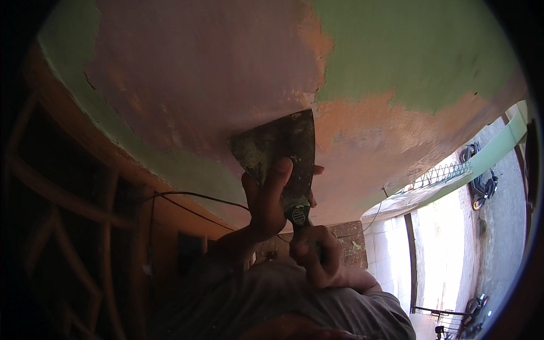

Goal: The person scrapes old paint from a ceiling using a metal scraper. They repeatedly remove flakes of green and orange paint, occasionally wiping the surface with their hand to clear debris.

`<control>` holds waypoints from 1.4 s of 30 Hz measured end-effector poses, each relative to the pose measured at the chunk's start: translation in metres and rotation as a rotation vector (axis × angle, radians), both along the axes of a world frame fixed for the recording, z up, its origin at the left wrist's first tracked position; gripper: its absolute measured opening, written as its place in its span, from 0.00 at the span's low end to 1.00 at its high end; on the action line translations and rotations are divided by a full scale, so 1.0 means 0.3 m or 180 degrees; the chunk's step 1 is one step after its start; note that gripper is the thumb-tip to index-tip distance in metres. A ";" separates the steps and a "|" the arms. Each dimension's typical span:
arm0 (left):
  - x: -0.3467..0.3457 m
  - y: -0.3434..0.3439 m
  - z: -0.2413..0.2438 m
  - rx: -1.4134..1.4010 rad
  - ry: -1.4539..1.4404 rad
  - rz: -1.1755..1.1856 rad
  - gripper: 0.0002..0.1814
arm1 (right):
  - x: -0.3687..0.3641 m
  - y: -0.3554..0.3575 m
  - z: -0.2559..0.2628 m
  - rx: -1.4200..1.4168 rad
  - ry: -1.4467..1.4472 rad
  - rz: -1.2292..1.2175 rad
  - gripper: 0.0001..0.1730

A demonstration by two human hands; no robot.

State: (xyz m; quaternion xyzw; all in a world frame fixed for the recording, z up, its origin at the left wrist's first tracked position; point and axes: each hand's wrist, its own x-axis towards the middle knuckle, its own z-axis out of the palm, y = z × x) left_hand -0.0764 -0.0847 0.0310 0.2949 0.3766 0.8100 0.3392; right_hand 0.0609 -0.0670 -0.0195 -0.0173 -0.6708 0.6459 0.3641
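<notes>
A broad scraper with a stained metal blade (pixel 293 140) rests its wide edge at or very near the painted wall (pixel 204 55). My right hand (pixel 316 255) is wrapped around the scraper's dark handle. Higher up, my left hand (pixel 270 199) grips the lower blade, thumb on the near face and some fingers behind it. Green paint (pixel 408 51) covers the wall's upper right and a strip along its left edge. Between them lie mauve and orange patches with ragged paint edges. The handle's lower end is mostly hidden by my right hand.
A dark cable (pixel 199 195) runs from the left behind my left hand. Wooden framing (pixel 59 199) stands in shadow at left. Below the wall is a speckled brown surface (pixel 350 242) with flakes. At right are pale floor tiles (pixel 382 250), a wire-mesh railing (pixel 442 175) and a motorbike (pixel 482 187).
</notes>
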 end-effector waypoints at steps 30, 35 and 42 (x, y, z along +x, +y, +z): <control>-0.019 0.005 0.063 0.0055 0.0265 -0.0007 0.21 | -0.002 0.011 0.012 -0.0206 0.0248 0.0369 0.09; -0.013 0.033 0.098 0.0137 0.0390 0.0171 0.16 | -0.018 0.028 0.047 -0.0406 0.0354 0.0442 0.08; -0.009 0.025 0.091 0.0125 0.0399 0.0229 0.20 | -0.013 0.021 0.052 -0.0348 0.0310 0.0441 0.07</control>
